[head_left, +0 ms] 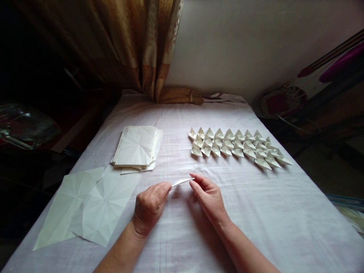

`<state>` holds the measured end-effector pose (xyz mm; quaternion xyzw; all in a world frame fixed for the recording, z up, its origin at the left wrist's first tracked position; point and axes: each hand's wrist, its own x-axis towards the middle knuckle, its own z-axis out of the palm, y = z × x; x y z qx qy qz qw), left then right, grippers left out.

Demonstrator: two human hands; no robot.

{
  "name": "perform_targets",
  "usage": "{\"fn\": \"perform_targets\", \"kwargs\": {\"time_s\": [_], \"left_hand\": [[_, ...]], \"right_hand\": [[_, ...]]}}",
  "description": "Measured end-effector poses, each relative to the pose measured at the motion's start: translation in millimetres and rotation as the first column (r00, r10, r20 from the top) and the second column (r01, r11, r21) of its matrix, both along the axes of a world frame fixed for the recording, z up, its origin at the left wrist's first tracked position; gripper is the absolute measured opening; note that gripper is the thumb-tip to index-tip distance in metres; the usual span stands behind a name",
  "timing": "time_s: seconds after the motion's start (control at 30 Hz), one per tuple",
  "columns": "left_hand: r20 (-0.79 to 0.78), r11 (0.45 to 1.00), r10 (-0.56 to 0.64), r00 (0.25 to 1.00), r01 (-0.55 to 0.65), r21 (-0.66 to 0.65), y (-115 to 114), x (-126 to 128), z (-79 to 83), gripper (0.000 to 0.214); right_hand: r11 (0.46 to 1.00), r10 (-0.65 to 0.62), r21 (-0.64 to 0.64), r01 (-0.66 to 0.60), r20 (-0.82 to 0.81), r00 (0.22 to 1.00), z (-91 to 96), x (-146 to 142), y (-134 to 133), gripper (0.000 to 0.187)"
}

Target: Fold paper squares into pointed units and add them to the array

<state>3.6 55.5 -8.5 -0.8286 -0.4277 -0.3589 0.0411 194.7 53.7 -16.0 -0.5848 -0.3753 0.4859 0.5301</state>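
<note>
A small piece of folded white paper [182, 181] is held edge-on over the cloth, stretched between my two hands. My left hand [151, 203] pinches its left end, thumb on top. At the right end, my right hand [209, 195] grips the tip between thumb and fingers. Beyond my right hand stand several rows of folded paper boats [227, 144] with pointed ends. Left of my left hand lie large creased paper sheets [105, 206], overlapping and flat. A stack of creased square papers [138, 146] sits farther back on the left.
A pale cloth [284, 220] covers the table. A gold-brown curtain [153, 57] hangs onto its far edge, with a fringed brown fabric band [182, 95] along the back. To the left is a clear shiny object [25, 125], and dark clutter stands at the right.
</note>
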Motion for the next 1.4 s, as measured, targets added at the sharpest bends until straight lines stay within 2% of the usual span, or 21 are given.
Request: {"fn": "perform_targets", "kwargs": {"time_s": [0.2, 0.3, 0.4, 0.53, 0.67, 0.77, 0.83, 1.07, 1.17, 1.27, 1.4], "left_hand": [[0.034, 0.998, 0.004, 0.999, -0.002, -0.069, 0, -2, 0.1, 0.015], [0.125, 0.983, 0.000, 0.992, 0.023, -0.183, 0, -1, -0.5, 0.015], [0.227, 0.939, 0.028, 0.973, 0.052, -0.339, 0, -2, -1.5, 0.016], [0.321, 0.811, 0.132, 0.938, 0.084, -0.580, 0, -2, -1.2, 0.017], [0.414, 0.654, 0.228, 0.881, 0.176, -0.735, 1, -2, 1.8, 0.019], [0.478, 0.556, 0.302, 0.825, 0.255, -0.791, 2, -1, 3.7, 0.020], [0.498, 0.520, 0.349, 0.794, 0.277, -0.808, 2, -1, 4.1, 0.020], [0.485, 0.513, 0.379, 0.788, 0.258, -0.819, 2, 0, 3.0, 0.024], [0.468, 0.525, 0.372, 0.801, 0.235, -0.818, 1, 1, 2.6, 0.025], [0.455, 0.555, 0.349, 0.819, 0.210, -0.805, 0, 1, 2.7, 0.024], [0.451, 0.594, 0.332, 0.828, 0.187, -0.782, -1, 2, 3.8, 0.023]], "right_hand": [[0.978, -0.032, 0.208, -0.012, 0.207, 0.978, -8.1, 1, -4, 0.018], [0.967, -0.015, 0.251, -0.048, 0.245, 0.969, -6.9, 4, -3, 0.014], [0.962, 0.035, 0.255, -0.101, 0.251, 0.967, -3.4, 8, -1, 0.012], [0.962, 0.179, 0.180, -0.207, 0.165, 0.970, 3.2, 13, 0, 0.016], [0.959, 0.280, 0.053, -0.279, -0.012, 0.960, 9.4, 13, -2, 0.027], [0.963, 0.266, 0.003, -0.268, -0.150, 0.952, 11.5, 8, -3, 0.035], [0.980, 0.199, 0.014, -0.199, -0.182, 0.963, 11.4, 4, -2, 0.035], [0.996, 0.086, 0.036, -0.087, 0.020, 0.996, 7.4, -2, -5, 0.025], [0.988, 0.009, 0.152, -0.031, 0.143, 0.990, 5.0, -4, -6, 0.021], [0.953, -0.074, 0.302, -0.011, 0.268, 0.961, 3.3, -4, -7, 0.015], [0.938, -0.065, 0.340, -0.061, 0.346, 0.936, 4.4, -5, -10, 0.017]]}}
